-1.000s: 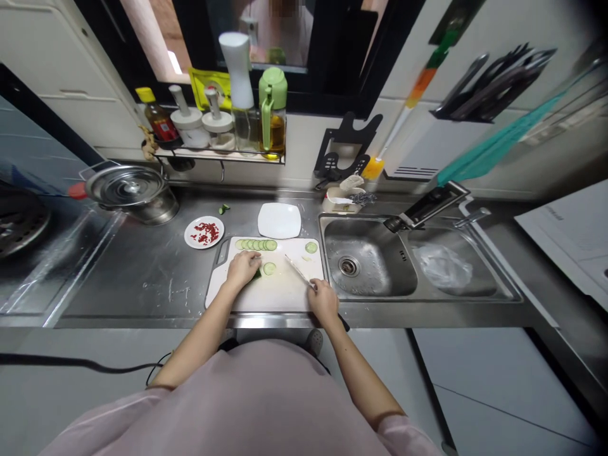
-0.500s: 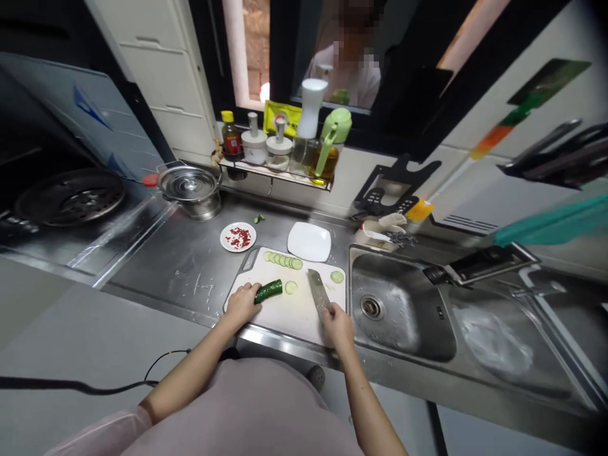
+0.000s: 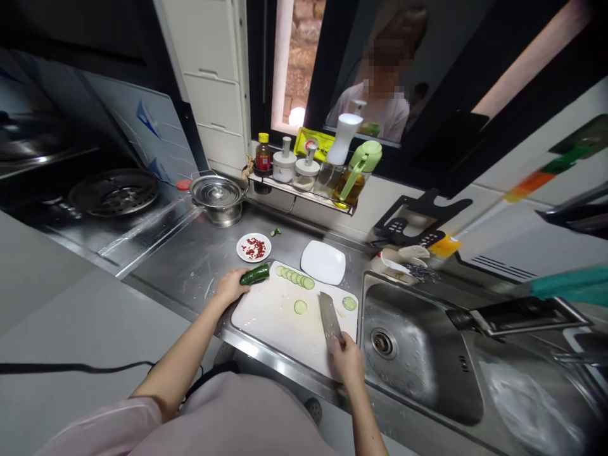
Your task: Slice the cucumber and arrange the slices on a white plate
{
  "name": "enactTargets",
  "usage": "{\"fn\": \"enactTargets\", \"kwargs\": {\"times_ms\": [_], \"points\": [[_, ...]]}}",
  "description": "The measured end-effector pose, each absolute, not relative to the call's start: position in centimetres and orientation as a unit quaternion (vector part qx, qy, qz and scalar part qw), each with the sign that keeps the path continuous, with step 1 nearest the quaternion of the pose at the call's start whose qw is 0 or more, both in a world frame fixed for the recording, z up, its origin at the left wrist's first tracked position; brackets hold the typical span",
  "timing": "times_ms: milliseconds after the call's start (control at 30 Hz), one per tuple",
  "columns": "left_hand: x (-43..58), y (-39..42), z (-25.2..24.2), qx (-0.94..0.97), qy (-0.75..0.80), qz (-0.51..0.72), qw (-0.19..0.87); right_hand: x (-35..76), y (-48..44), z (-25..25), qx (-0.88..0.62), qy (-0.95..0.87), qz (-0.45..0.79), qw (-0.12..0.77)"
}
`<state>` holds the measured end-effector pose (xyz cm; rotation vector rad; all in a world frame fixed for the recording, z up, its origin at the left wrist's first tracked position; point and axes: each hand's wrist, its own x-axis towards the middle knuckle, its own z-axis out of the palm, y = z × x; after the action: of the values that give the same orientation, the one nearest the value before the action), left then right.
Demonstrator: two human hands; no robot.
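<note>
My left hand (image 3: 231,285) is closed round one end of a dark green cucumber piece (image 3: 255,274) at the far left corner of the white cutting board (image 3: 270,323). A kitchen knife (image 3: 329,316) lies tilted over the right part of the board, its handle in my closed right hand (image 3: 348,360). Between the two, a single cucumber slice (image 3: 300,307) rests flat on the board. Several overlapping slices form a row (image 3: 295,277) along the back edge. Another round slice (image 3: 349,303) sits near the right edge.
Behind the board stand a white square plate (image 3: 323,262) and a small plate with chopped red bits (image 3: 254,247). A sink (image 3: 418,354) adjoins the board on the right. A lidded steel pot (image 3: 218,199) is at back left, below a condiment rack (image 3: 304,190) on the wall.
My left hand has moved the cucumber piece left and back, away from the single slice. The knife stays over the board's right side in my right hand. The camera view has shifted.
</note>
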<state>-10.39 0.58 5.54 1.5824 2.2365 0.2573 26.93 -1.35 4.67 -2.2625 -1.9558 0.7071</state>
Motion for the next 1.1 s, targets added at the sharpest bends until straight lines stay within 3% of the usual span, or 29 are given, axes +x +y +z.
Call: {"fn": "enactTargets", "kwargs": {"times_ms": [433, 1100], "points": [[-13.9, 3.5, 3.4, 0.586, 0.79, 0.037, 0.174, 26.4, -1.0, 4.8, -0.737, -0.635, 0.232, 0.022], [-13.7, 3.2, 3.1, 0.58, 0.793, 0.062, 0.175, 26.0, -1.8, 4.8, -0.732, -0.641, 0.231, 0.011]]}}
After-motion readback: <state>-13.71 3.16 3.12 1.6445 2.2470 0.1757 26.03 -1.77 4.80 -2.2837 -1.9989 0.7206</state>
